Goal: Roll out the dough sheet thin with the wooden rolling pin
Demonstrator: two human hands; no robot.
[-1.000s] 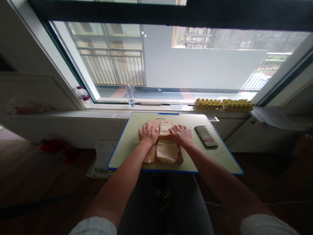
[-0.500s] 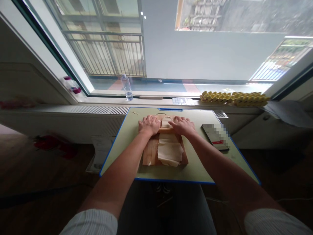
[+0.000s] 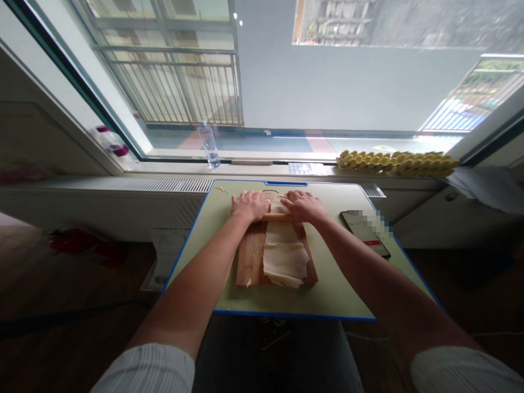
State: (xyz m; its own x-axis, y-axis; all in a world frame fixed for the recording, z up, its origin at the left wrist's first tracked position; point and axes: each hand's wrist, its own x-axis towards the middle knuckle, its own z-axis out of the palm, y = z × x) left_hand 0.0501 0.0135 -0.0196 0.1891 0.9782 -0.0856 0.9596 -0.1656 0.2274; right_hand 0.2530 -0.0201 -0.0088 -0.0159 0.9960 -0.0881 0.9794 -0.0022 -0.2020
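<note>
Dough sheet (image 3: pixel 285 261) on wooden board (image 3: pixel 251 256); toward twelve o'clock, rolling pin (image 3: pixel 278 217) under left hand (image 3: pixel 250 206) at eleven and right hand (image 3: pixel 304 206) at one, laid flat, unclenched.

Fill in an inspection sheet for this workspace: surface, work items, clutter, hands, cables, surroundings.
Surface: pale green table with blue edging, bearing a wooden board.
Work items: flat dough sheet on the board; rolling pin lying across it.
Clutter: smartphone on the table's right; thin pale scraps at the far left corner.
Hands: left hand and right hand over the pin's two ends, fingers pointing forward.
Cables: thin pale cable on the floor, right.
Surroundings: window ahead; clear bottle and yellow egg trays on the sill.
</note>
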